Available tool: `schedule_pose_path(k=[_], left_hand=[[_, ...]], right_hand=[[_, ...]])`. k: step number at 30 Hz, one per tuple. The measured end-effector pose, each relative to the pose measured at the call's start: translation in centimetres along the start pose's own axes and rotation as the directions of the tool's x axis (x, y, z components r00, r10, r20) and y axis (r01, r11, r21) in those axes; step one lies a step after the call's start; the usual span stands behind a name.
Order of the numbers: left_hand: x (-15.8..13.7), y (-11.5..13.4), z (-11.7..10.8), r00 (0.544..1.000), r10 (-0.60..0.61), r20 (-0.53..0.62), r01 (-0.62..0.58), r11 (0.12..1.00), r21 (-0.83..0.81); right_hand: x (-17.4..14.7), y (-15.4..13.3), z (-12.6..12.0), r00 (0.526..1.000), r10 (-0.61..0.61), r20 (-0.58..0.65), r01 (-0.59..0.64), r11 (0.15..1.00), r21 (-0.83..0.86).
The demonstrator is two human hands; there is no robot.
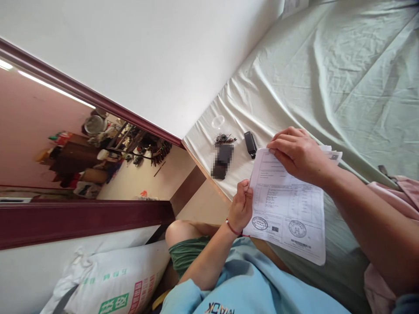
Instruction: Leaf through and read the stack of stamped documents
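A stack of printed papers (278, 196), with stamps and a table on the top sheet, is in front of me over the edge of the bed. My left hand (240, 207) grips its left edge, thumb on top and fingers folded. At the top left corner, my right hand (297, 152) pinches the sheets between thumb and fingers, its back covering part of the upper page. More sheets stick out beyond the right wrist. Just past that corner lies a small black object (250, 144) that looks like a stapler.
On the pale green sheet (327, 87) lie a clear ring-shaped item (218, 122), a small tangle of cords (225, 139) and a blurred dark item (222, 161). A white wall (147, 65) borders the bed. A filled white sack (124, 279) stands at lower left; pink cloth (389, 196) lies at right.
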State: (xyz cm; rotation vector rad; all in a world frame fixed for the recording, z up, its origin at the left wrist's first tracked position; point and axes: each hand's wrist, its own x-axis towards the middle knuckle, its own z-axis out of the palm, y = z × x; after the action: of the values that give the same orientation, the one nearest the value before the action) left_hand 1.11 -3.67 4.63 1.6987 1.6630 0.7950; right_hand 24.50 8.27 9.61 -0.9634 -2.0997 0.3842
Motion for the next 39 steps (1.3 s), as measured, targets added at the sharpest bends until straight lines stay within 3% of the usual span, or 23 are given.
schedule_pose_path(k=[9, 14, 20, 24, 29, 32, 35, 39], left_hand=[[-0.8, 0.6, 1.2, 1.0, -0.008, 0.021, 0.006, 0.996, 0.092], [-1.0, 0.5, 1.9, 1.0, 0.026, 0.014, -0.027, 0.992, 0.122], [-1.1, 0.8, 1.5, 1.0, -0.009, 0.022, 0.01, 0.999, -0.032], [-1.4, 1.2, 1.7, 0.999, -0.05, 0.01, 0.05, 0.998, -0.045], [-1.7, 1.0, 2.1, 0.994, -0.11, -0.002, 0.108, 0.98, -0.167], [-1.7, -0.3, 2.0, 0.966, -0.255, 0.03, 0.247, 0.892, -0.379], [-1.7, -2.1, 1.7, 0.896, -0.441, 0.053, 0.388, 0.718, -0.579], [-1.5, -3.6, 1.3, 0.85, -0.521, 0.076, 0.415, 0.574, -0.706]], right_hand=[[-0.1, -0.6, 1.1, 0.998, 0.01, 0.063, -0.006, 0.998, -0.062], [-0.1, -0.6, 1.6, 0.999, 0.024, 0.024, -0.023, 0.999, -0.048], [-0.1, -0.7, 1.7, 0.999, 0.033, -0.006, -0.033, 0.999, 0.005], [-0.1, -0.9, 1.9, 0.999, 0.042, -0.002, -0.042, 0.999, 0.027], [-0.6, 0.1, 3.2, 0.991, 0.101, 0.087, -0.093, 0.991, -0.097], [-1.4, 1.7, 4.6, 0.979, 0.173, 0.106, -0.152, 0.971, -0.183], [-2.0, 3.2, 5.5, 0.956, 0.234, 0.178, -0.19, 0.953, -0.234], [-2.1, 4.6, 5.4, 0.882, 0.425, 0.203, -0.374, 0.894, -0.247]])
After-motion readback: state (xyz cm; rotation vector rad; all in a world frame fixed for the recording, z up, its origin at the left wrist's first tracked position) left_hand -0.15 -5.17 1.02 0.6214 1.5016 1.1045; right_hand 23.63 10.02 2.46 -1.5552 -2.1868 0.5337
